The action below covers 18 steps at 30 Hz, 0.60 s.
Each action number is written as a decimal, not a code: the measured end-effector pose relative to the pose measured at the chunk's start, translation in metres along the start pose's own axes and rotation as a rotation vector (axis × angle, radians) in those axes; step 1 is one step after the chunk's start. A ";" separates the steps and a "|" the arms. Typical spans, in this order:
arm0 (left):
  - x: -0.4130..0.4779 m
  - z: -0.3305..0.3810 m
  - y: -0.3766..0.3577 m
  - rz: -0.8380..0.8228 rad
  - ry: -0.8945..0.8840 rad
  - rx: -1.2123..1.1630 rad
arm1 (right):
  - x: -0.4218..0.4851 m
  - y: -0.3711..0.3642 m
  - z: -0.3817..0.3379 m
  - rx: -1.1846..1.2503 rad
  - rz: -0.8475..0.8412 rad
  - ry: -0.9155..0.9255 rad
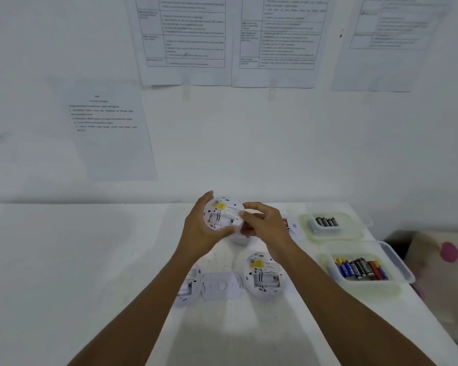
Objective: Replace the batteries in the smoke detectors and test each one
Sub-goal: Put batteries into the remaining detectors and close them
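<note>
My left hand (pixel 200 233) grips a round white smoke detector (pixel 222 215) above the table, its back with a yellow label and battery bay facing me. My right hand (pixel 262 223) has curled fingers at the detector's right edge; what they pinch is hidden. A second open-backed detector (pixel 266 276) lies on the table below my right wrist. A third detector (pixel 188 285) lies partly under my left forearm, beside a white mounting plate (pixel 222 285). Another white disc (pixel 239 239) sits under the held one.
Two clear plastic tubs stand at the right: the far tub (pixel 354 233) holds several dark batteries (pixel 327 221), the near tub (pixel 397 262) holds several mixed coloured batteries (pixel 361 268). A detector with a red mark (pixel 291 225) lies beside the far tub. Printed sheets hang on the wall (pixel 185 35).
</note>
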State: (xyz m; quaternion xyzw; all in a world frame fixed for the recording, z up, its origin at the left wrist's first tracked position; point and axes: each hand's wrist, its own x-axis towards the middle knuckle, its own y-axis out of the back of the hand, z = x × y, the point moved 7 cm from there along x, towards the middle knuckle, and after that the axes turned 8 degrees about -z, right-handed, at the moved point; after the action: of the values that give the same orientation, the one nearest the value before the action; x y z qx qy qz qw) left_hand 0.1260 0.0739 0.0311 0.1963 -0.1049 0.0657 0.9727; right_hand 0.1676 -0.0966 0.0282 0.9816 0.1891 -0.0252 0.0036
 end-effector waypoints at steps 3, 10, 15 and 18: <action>-0.001 0.001 -0.020 -0.036 0.147 -0.499 | -0.009 0.018 -0.003 0.087 0.003 0.007; -0.002 0.009 -0.094 -0.226 0.470 -1.344 | -0.026 0.055 -0.027 -0.501 0.216 0.267; -0.002 0.022 -0.129 -0.342 0.518 -1.447 | -0.030 0.086 -0.033 -0.762 0.207 0.262; 0.003 0.026 -0.143 -0.352 0.538 -1.472 | -0.030 0.114 -0.046 -0.735 0.224 0.314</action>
State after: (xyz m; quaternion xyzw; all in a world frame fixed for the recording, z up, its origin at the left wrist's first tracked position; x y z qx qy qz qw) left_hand 0.1481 -0.0668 0.0021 -0.5044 0.1494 -0.1296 0.8405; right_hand 0.1848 -0.2128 0.0757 0.9215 0.0760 0.1944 0.3275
